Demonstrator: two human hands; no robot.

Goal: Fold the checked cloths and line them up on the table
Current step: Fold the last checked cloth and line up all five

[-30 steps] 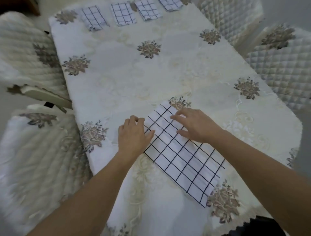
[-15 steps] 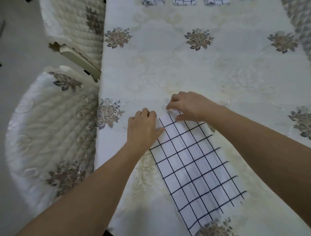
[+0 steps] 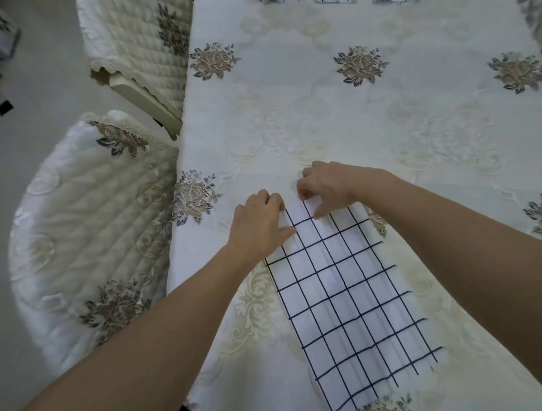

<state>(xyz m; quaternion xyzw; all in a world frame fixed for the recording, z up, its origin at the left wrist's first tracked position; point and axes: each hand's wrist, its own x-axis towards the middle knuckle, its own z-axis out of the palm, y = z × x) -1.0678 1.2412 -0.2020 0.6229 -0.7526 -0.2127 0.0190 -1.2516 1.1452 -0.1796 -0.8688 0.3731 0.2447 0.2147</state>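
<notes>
Left hand [image 3: 258,226] is pinching the far left corner of the checked cloth [image 3: 352,293], fingers curled and thumb lying on top; the right hand [image 3: 331,187] is pinching the far edge just beside it. A second ago the right hand was lying flatter, more on the cloth; now both are gathering at its far end, so the next fold toward the person is probably starting. The cloth is lying as a long strip on the table [image 3: 293,102] near the front edge, while folded cloths [image 3: 330,1] are waiting at the far edge. No writing or label is showing anywhere
</notes>
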